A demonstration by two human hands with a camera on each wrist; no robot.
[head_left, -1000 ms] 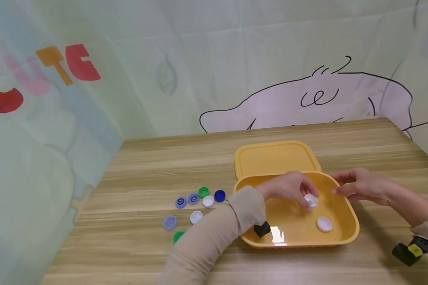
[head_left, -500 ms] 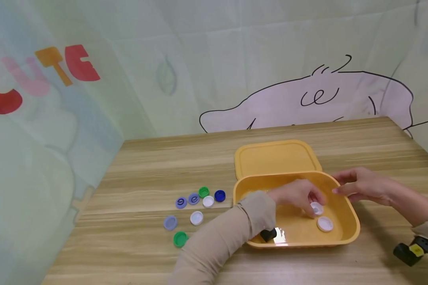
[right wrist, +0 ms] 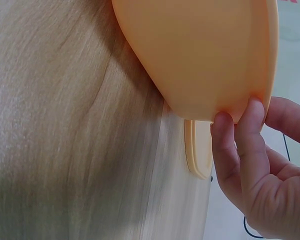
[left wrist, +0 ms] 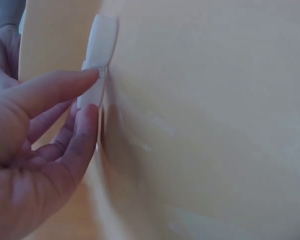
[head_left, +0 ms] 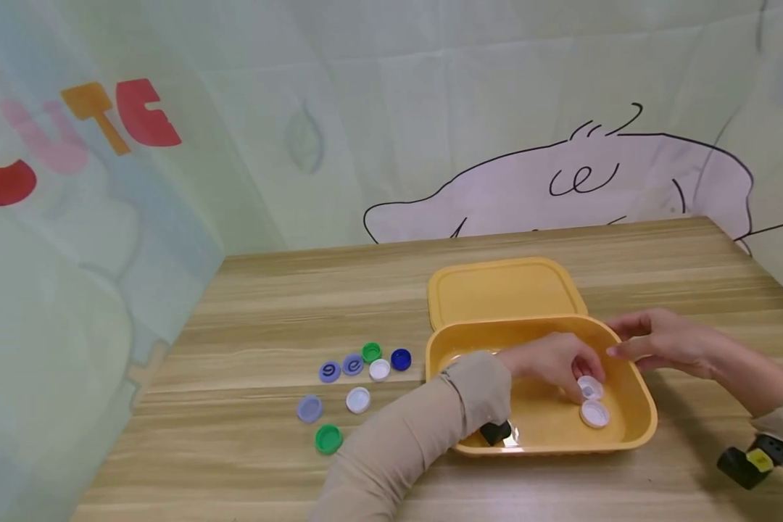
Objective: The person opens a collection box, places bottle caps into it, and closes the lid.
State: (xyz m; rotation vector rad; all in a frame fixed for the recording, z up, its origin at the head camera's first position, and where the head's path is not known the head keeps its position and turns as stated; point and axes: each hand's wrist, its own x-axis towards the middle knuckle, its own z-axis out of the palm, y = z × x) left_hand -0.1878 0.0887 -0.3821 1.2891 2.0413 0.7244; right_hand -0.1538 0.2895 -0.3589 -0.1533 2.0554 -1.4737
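Inside the yellow plastic container (head_left: 540,406), my left hand (head_left: 557,365) pinches a white bottle cap (head_left: 590,388) between thumb and fingers. That cap sits right against a second white bottle cap (head_left: 595,414) on the container floor. From the left wrist view, the thumb of the left hand (left wrist: 45,135) lies on one side of the cap and a fingertip on the other. My right hand (head_left: 668,341) grips the container's right end, with the thumb at the rim. In the right wrist view, fingertips of the right hand (right wrist: 262,165) press the container's outer wall (right wrist: 200,60).
Behind the container lies its yellow lid (head_left: 505,290), flat on the wooden table (head_left: 287,297). To the left are several loose caps, among them a dark blue cap (head_left: 401,359), a green cap (head_left: 329,439) and a lilac cap (head_left: 309,409). A printed cloth backdrop (head_left: 378,130) stands behind.
My left hand has moved right and slightly toward the near side with the white bottle cap, bringing it up against the other white cap. The right hand stays at the container's end.
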